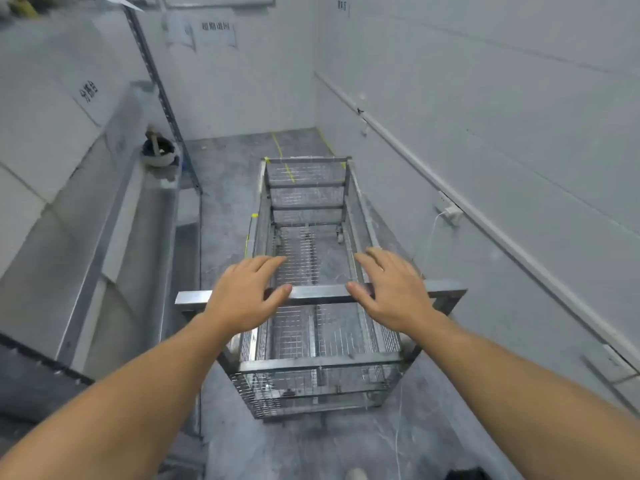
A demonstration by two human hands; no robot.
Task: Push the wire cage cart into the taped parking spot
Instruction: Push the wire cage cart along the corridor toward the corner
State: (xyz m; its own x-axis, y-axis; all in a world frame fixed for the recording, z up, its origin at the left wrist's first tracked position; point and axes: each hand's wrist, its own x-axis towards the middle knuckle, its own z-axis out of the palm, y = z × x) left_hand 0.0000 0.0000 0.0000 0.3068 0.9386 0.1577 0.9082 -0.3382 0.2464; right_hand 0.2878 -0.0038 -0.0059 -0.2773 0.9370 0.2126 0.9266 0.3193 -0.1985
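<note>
A long metal wire cage cart [308,216] stands lengthwise in front of me on the grey floor, empty inside. Its near top bar [318,293] runs across at hand height. My left hand [242,292] and my right hand [391,289] lie over that bar, fingers spread and pointing forward, thumbs touching the bar, not wrapped around it. Yellow tape lines [278,145] mark the floor beyond the cart's far end, near the back wall. More yellow tape [252,223] shows along the cart's left side.
A stainless steel counter [114,244] runs along the left, with a round white bowl-like object [159,154] on it. A white wall [485,133] with a cable duct and a socket [450,213] lines the right. A shelf upright [166,109] stands at the back left.
</note>
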